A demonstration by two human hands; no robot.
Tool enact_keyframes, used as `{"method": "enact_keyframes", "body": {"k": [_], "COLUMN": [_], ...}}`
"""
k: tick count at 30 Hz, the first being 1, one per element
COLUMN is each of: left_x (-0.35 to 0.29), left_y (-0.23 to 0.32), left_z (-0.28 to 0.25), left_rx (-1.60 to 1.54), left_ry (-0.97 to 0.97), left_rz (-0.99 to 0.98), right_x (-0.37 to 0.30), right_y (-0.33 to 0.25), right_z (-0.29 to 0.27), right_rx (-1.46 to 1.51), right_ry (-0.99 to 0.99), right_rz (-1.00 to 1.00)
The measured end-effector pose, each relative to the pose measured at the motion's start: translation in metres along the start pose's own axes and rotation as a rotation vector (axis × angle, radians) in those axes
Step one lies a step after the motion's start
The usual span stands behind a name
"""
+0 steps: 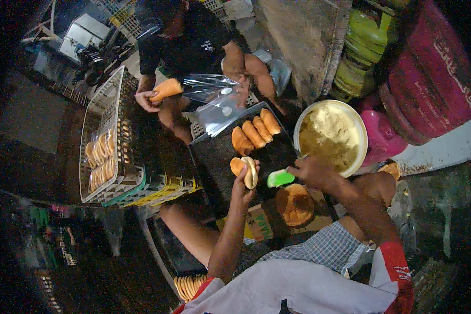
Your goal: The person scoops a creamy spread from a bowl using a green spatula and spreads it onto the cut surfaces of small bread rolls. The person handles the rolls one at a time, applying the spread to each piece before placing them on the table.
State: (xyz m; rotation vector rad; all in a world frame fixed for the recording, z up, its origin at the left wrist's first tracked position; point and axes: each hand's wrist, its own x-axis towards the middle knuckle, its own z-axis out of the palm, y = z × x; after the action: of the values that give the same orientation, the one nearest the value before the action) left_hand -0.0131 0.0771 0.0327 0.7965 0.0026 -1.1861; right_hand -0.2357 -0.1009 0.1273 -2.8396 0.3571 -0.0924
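My left hand [241, 189] is closed around a bread roll [250, 174], its pale cut side turned to the right and its golden crust to the left. In my right hand [315, 171] is a spatula with a bright green blade [281, 178]; the blade points left toward the roll, apart from it. Just beyond that hand stands a round white tub [362, 125] of pale yellow, creamy or crumbly filling [327, 123]. Several golden rolls [255, 133] lie side by side on a dark tray [214, 152]. A round browned bread [294, 205] sits near my lap.
Across from me a co-worker holds a roll [167, 89] beside clear plastic bags [217, 112]. Stacked crates [83, 172] at left hold several packed breads [102, 152]. Green gas cylinders [363, 47] and a pink cylinder [429, 78] stand at right. More breads [191, 287] lie by my left side.
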Motion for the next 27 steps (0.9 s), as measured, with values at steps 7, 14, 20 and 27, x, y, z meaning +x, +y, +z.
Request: {"method": "enact_keyframes", "body": {"k": [7, 14, 20, 27], "left_x": [-0.004, -0.009, -0.012, 0.038], "left_y": [0.038, 0.025, 0.033, 0.008], "left_z": [-0.019, 0.010, 0.006, -0.068], "left_rx": [0.311, 0.128, 0.332, 1.502], "left_ry": [0.051, -0.376, -0.216, 0.128], "left_rz": [0.049, -0.295, -0.146, 0.106], "right_x": [-0.008, 0.013, 0.006, 0.006], "right_y": [0.060, 0.034, 0.034, 0.041], "right_z": [-0.015, 0.008, -0.022, -0.046], "right_rx": [0.355, 0.750, 0.587, 0.160], "right_ry": [0.195, 0.033, -0.093, 0.070], "right_rz": [0.152, 0.084, -0.203, 0.111]}}
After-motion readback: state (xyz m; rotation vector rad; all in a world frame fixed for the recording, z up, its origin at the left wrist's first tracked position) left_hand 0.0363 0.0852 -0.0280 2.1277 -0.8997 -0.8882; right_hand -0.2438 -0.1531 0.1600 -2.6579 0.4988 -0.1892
